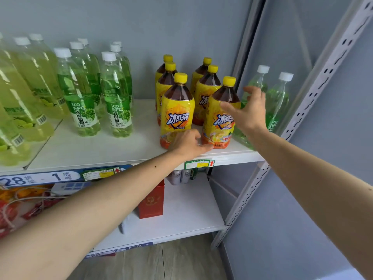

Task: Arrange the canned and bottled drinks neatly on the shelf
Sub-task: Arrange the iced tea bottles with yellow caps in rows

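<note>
Several yellow-capped iced tea bottles stand in two rows on the white shelf [113, 150]. My left hand [188, 143] rests at the shelf's front edge, between the bases of the front left tea bottle [177, 110] and the front right tea bottle [221, 118], its thumb touching the right one's base. My right hand [247, 110] hovers with spread fingers beside the front right bottle's shoulder, holding nothing. Two green grape bottles [277, 102] lean at the shelf's right end behind that hand.
More green grape bottles [116, 98] and pale lime bottles [24, 102] fill the shelf's left part. A perforated white upright [314, 93] bounds the right side. A red box [151, 201] and cans [180, 175] sit on the lower shelf.
</note>
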A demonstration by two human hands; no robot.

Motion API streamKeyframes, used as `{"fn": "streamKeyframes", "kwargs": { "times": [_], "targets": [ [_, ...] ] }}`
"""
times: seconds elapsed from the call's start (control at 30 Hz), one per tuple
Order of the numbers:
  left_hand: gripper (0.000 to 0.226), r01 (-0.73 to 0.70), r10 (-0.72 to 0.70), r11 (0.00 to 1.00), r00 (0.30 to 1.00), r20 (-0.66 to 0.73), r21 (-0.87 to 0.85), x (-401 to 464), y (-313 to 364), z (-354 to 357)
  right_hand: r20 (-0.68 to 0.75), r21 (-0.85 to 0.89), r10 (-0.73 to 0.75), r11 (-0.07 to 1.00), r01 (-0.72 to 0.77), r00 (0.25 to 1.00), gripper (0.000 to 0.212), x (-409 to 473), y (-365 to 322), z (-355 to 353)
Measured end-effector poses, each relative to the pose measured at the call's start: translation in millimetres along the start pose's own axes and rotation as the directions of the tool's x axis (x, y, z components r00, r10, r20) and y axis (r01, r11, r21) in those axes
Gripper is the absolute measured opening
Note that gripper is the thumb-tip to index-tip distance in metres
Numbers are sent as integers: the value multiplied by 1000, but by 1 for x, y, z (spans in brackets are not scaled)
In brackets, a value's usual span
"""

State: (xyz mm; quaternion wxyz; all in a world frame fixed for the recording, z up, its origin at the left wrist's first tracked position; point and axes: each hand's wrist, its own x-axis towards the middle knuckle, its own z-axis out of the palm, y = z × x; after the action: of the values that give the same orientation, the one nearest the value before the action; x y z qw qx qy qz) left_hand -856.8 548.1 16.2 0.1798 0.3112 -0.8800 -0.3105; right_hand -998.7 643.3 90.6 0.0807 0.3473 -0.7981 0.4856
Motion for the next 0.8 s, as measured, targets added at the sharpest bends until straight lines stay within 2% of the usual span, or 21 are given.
{"fn": "streamKeyframes", "kwargs": {
  "times": [0.1,0.17,0.23,0.43,0.6,0.8],
  "targets": [
    [83,18,-11,988,999,43,-155,16,14,15,170,24,74,997,-79,983,94,8,9,2],
    [102,36,-30,989,999,44,-144,30,15,26,272,54,83,993,-102,959,90,12,15,5],
    [107,42,-34,984,998,48,-172,39,13,34,318,100,74,989,-111,945,82,14,21,7],
    [69,49,-71,973,993,-90,-225,49,10,43,289,151,23,986,-69,957,74,20,25,10],
    [63,27,-45,982,995,-89,-189,51,10,38,298,117,49,989,-88,953,66,30,19,9],
    [62,26,-38,990,995,-87,-141,49,13,36,307,99,57,991,-92,950,69,29,18,9]
  ]
}}
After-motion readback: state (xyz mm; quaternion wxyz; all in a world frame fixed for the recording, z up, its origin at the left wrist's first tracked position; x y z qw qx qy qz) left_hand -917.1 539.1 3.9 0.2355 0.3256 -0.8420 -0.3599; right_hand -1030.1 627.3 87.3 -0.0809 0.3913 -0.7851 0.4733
